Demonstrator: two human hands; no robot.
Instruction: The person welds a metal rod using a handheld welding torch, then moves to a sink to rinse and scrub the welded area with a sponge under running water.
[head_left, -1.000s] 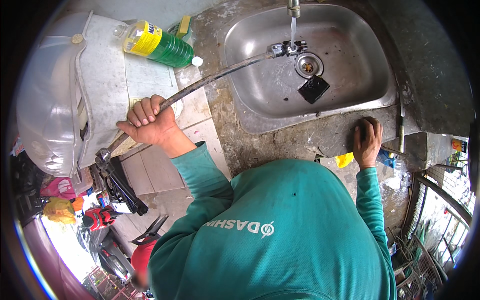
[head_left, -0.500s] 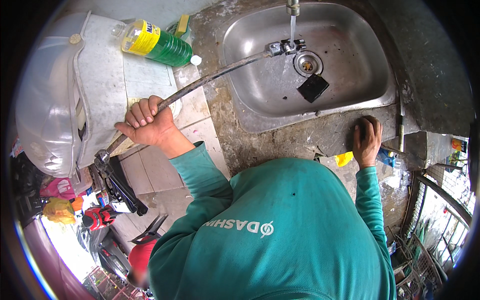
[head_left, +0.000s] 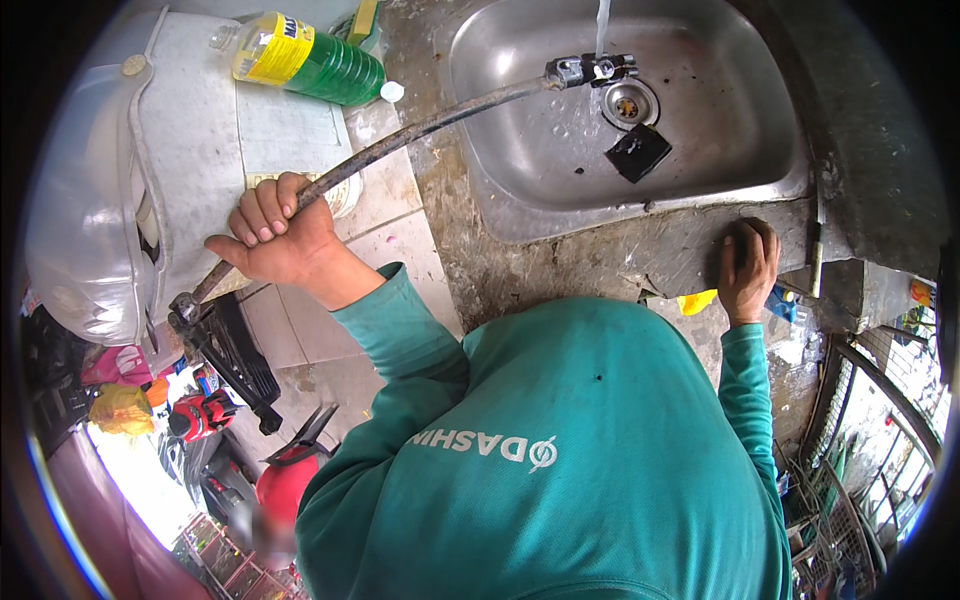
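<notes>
My left hand (head_left: pixel 285 240) is wrapped round a long, slightly bent, brownish metal rod (head_left: pixel 420 128). A metal jointed fitting (head_left: pixel 590 70) at the rod's far end hangs over the sink (head_left: pixel 740 110), under a thin stream of water (head_left: pixel 602 28). The rod's near end, below my left hand, has another metal joint (head_left: pixel 186 308) beside black parts. My right hand (head_left: pixel 748 272) rests on the worn counter edge (head_left: pixel 690 235) at the sink's near right, holding nothing, thumb apart from the bent fingers. A flat black piece (head_left: pixel 638 152) lies in the sink beside the drain (head_left: pixel 630 103).
A bottle of green liquid (head_left: pixel 310 62) lies on its side on a white surface at far left, near a yellow sponge (head_left: pixel 362 22). A clear plastic cover (head_left: pixel 85 200) stands left of my hand. Clutter with red and black items (head_left: pixel 200 415) fills the lower left.
My left hand has shifted slightly left and nearer with the rod. The fitting stays under the water. My view has tilted a little, so the tap's spout has left the top of the picture.
</notes>
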